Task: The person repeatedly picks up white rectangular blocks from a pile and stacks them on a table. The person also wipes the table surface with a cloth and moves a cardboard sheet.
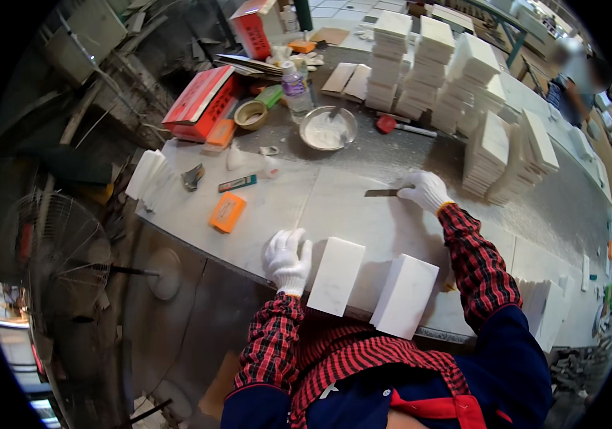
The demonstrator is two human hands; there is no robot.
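My left hand [289, 260], in a white knit glove, lies on the pale stone slab near its front edge, fingers stretched out and holding nothing. Just right of it lies a white marble tile [338, 276]. A second white block [406, 296], which looks like stacked tiles, sits beside that one at the table edge. Farther off to the right, my gloved right hand [425, 191] is closed on a thin, flat metal blade [380, 193], like a scraper, that points left just over the slab. The end inside the fingers is hidden.
A metal bowl of white powder [327, 130] stands ahead, near a plastic bottle [295, 93]. Tall stacks of white tiles [434, 61] rise at the far right. An orange box [228, 212] and red box [202, 104] sit left. A person [570, 89] is at far right.
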